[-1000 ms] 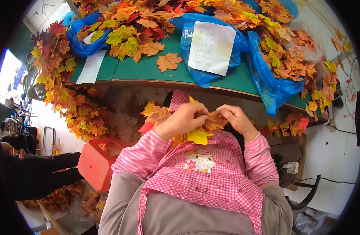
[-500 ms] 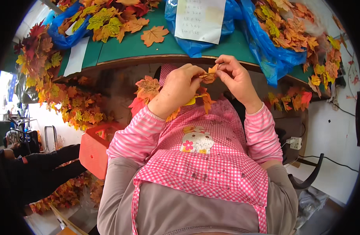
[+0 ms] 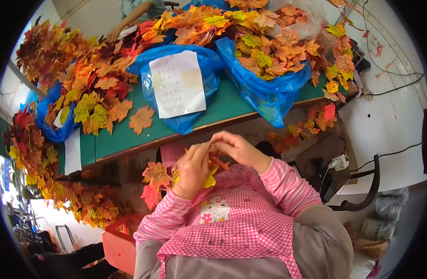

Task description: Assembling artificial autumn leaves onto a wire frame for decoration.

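Both hands meet in front of my apron, just below the table's front edge. My left hand [image 3: 193, 169] is closed on an artificial maple leaf garland, whose orange leaf [image 3: 157, 174] and red leaf [image 3: 151, 196] hang out to the left of it. A yellow leaf [image 3: 210, 179] shows under its fingers. Fingers bent, my right hand [image 3: 241, 151] closes against the left fingertips. What it pinches is hidden behind the fingers. An orange leaf tip [image 3: 220, 163] pokes out just beneath the two hands.
Blue plastic bags [image 3: 269, 100] and heaps of artificial maple leaves [image 3: 209, 23] cover much of the green table [image 3: 125, 136]. A handwritten paper sheet [image 3: 177, 83] lies on one bag. Left of me stands a red plastic stool [image 3: 118, 249]. Another person's arm [image 3: 130, 21] reaches in at the back.
My view has tilted up, showing more of the table and a person beyond. My hands have come together, and the small orange leaf that was between them is now mostly covered.
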The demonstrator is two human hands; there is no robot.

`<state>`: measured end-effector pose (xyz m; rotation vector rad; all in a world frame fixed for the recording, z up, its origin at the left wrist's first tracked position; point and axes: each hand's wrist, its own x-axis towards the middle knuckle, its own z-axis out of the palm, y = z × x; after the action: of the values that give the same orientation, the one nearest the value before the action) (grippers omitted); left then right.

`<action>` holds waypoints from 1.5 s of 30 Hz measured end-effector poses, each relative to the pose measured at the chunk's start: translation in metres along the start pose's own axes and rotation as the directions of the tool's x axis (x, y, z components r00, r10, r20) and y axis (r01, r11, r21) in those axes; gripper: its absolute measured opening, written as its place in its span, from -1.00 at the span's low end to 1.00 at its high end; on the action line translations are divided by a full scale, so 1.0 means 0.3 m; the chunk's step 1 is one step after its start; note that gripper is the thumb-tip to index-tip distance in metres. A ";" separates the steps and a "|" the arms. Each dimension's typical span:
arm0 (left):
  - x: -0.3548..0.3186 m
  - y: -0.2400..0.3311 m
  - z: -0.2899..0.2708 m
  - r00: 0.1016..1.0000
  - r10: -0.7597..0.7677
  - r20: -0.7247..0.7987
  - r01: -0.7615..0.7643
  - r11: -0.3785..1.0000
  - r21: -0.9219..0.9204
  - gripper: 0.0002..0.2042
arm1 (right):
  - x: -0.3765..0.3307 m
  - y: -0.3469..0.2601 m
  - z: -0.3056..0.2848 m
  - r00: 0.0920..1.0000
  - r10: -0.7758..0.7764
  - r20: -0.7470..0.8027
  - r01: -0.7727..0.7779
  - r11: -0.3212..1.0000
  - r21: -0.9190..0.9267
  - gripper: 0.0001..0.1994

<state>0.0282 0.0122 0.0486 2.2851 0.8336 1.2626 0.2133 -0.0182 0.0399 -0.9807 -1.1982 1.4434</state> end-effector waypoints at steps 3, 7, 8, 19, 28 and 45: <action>-0.003 -0.003 0.006 0.993 -0.082 0.081 0.086 0.995 -0.052 -0.82 | -0.008 0.015 -0.028 1.000 0.007 0.018 0.000 0.935 -0.356 -0.77; -0.054 -0.071 0.059 0.940 -0.198 0.277 0.255 0.948 -0.190 -0.88 | -0.002 -0.147 -0.085 0.998 0.058 -0.036 -0.068 0.777 -0.625 -0.78; -0.069 -0.081 0.061 0.909 -0.180 0.377 0.267 0.944 -0.193 -0.88 | 0.017 -0.192 -0.106 0.998 0.060 -0.024 -0.061 0.748 -0.661 -0.77; -0.138 -0.192 0.091 0.779 -0.342 0.526 0.530 0.807 -0.260 -0.87 | 0.749 -0.562 -0.789 0.712 -0.605 -0.358 -0.059 0.456 -0.888 -0.75; -0.118 -0.234 0.105 0.789 -0.346 0.507 0.529 0.803 -0.276 -0.88 | 0.984 -0.576 -0.868 0.663 -0.722 -0.195 -0.148 0.129 -0.981 -0.78; -0.224 -0.357 0.201 0.719 -0.329 0.612 0.557 0.800 -0.224 -0.85 | 1.007 -0.683 -0.799 0.943 -0.322 -0.084 -0.201 -0.350 -0.915 -0.75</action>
<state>0.0191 0.0435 -0.0875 1.7947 0.7669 0.4460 0.4236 0.3307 0.1974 -2.1041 -2.1374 -0.5196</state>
